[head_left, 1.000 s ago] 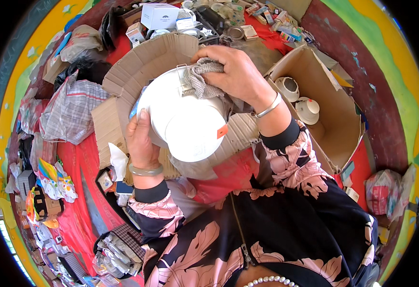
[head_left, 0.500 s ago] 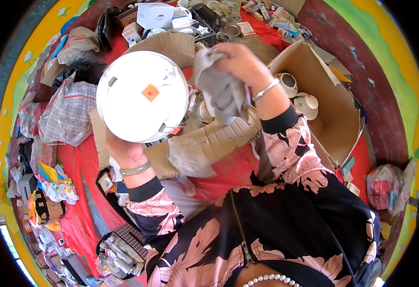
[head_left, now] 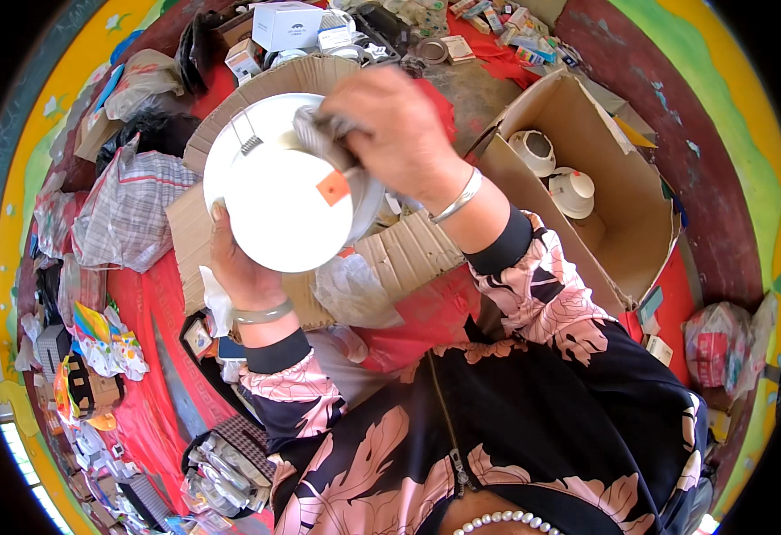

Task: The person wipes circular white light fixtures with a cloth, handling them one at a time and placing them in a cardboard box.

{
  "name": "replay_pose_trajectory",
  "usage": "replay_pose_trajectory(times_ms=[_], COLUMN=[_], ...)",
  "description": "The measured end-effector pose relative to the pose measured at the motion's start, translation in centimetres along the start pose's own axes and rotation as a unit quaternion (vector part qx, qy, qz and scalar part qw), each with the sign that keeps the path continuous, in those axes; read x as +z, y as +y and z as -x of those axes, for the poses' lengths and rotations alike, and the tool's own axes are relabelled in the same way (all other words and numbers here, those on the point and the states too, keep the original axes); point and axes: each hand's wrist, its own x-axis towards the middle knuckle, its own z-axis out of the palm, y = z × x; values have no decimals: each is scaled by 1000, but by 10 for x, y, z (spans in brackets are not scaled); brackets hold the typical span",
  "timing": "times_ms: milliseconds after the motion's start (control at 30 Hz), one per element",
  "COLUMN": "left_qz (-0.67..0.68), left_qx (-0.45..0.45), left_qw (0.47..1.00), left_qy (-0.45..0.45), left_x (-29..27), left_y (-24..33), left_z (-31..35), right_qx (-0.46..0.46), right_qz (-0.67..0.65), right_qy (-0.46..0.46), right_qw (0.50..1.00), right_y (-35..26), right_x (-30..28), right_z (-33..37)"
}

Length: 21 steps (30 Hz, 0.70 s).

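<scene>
My left hand (head_left: 243, 272) holds a round white recessed downlight (head_left: 288, 223) by its lower left edge, with the thumb at the rim. The downlight is tilted; a wire spring clip and an orange sticker show on it. My right hand (head_left: 399, 134), blurred by motion, grips a bunched grey cloth (head_left: 314, 134) and presses it against the downlight's upper right side. Below the hands stands an open cardboard box (head_left: 417, 254), its inside mostly hidden by the light and my hands.
A second open cardboard box (head_left: 627, 236) on the right holds two white lamp housings (head_left: 574, 193). A plaid plastic bag (head_left: 132, 209) lies at left. Small cartons (head_left: 288, 27) and mixed goods crowd the far side. A red sheet (head_left: 145, 357) covers floor at lower left.
The downlight has turned and tilted, showing its side and spring clip. My right hand has moved left, bringing the cloth from beside the light onto it.
</scene>
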Motion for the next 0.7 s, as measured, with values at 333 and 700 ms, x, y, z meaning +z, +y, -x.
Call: replay_pose_trajectory(times_ms=[333,700], left_qz=[32,125], left_qx=[53,26], left_qw=[991,987], left_qy=[116,97], left_x=[-10,-1], left_y=[9,18], left_z=[-4,3], right_qx=[18,216], right_qz=[-165,-165], right_qy=[-226,54], right_qw=[960,961], right_y=[-8,-9], right_x=[-8,-52], right_z=[8,-15])
